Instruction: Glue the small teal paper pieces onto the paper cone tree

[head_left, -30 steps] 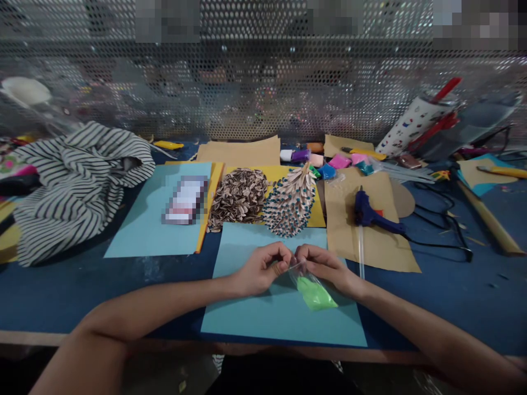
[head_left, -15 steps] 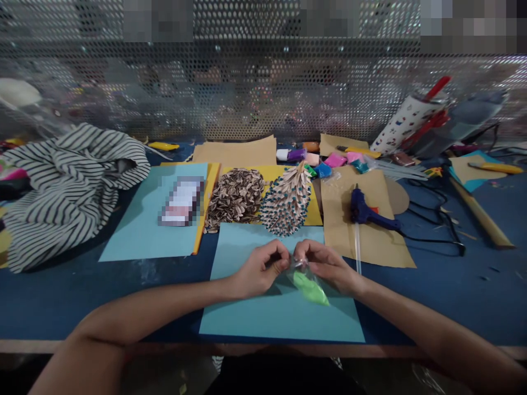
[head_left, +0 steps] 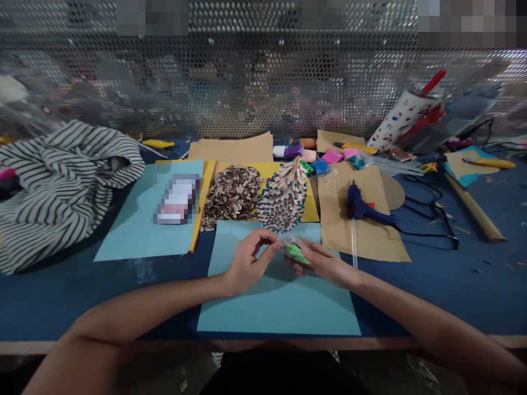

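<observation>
1. The clear plastic bag of green clay (head_left: 297, 253) is in your hands, held above the light blue card (head_left: 280, 307) and close to its top edge, not resting on it.
2. Your right hand (head_left: 327, 264) has its grip closed on the bag, with the fingers and thumb pinching the plastic and the clay bunched just beside them. Keep that pinch firm but gentle, so the clay stays in one lump and the thin plastic doesn't slip.
3. Your left hand (head_left: 251, 260) has its fingers curled and partly apart, with the tips right by the bag's gathered top. I can't tell whether they're gripping the plastic or only beside it. Work with the fingertips rather than the whole hand, since the film is small and easy to lose.
4. Keep your hands low and over the card, clear of the seed-covered cone (head_left: 284, 197) just ahead, which stands near the pile of seed husks (head_left: 231, 196).
5. Mind the blue hot glue gun (head_left: 362, 207) on the brown kraft paper (head_left: 335, 219) to your right. It lies near your right forearm (head_left: 395, 293), above the blue bench (head_left: 82, 307).
</observation>
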Available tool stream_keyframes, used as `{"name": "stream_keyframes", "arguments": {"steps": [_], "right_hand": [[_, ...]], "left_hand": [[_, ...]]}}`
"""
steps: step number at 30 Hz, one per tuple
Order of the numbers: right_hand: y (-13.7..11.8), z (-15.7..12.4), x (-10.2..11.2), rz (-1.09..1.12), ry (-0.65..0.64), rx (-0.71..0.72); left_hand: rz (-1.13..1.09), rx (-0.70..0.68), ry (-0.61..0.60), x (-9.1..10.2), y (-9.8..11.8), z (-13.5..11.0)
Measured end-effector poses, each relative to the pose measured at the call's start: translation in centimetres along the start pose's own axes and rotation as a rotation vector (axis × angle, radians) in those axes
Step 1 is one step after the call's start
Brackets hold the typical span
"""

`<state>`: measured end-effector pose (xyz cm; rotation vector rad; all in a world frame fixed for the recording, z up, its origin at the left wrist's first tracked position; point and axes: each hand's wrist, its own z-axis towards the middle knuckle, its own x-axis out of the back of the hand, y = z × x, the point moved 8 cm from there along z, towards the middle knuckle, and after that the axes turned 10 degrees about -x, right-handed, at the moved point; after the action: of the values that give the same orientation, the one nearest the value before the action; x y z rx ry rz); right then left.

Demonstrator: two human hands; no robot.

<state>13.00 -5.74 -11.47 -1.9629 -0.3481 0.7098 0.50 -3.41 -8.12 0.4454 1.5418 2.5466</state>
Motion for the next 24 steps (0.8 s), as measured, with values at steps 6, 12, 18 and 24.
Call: {"name": "stream_keyframes", "arguments": {"steps": [6,12,18,24], "right_hand": [[-1.2,-0.4,1.0,-0.218,0.136,0.093],[-2.7,-0.9,0.7,-0.522,0.218,0.175],[-3.0,-1.3,0.8,-0.658,0.291,0.243],[-3.2,-1.5,0.4,-0.729,0.310,0.300]], "left_hand": [[0.154,-0.254,-0.114,-0.4,2.3,0.5],[0.254,-0.369,-0.121,-0.4,3.3,0.6],[0.325,-0.558,-0.144,-0.9,4.6,0.1],[0.368,-0.619,-0.179,-1.5,5.0,-0.3]]}}
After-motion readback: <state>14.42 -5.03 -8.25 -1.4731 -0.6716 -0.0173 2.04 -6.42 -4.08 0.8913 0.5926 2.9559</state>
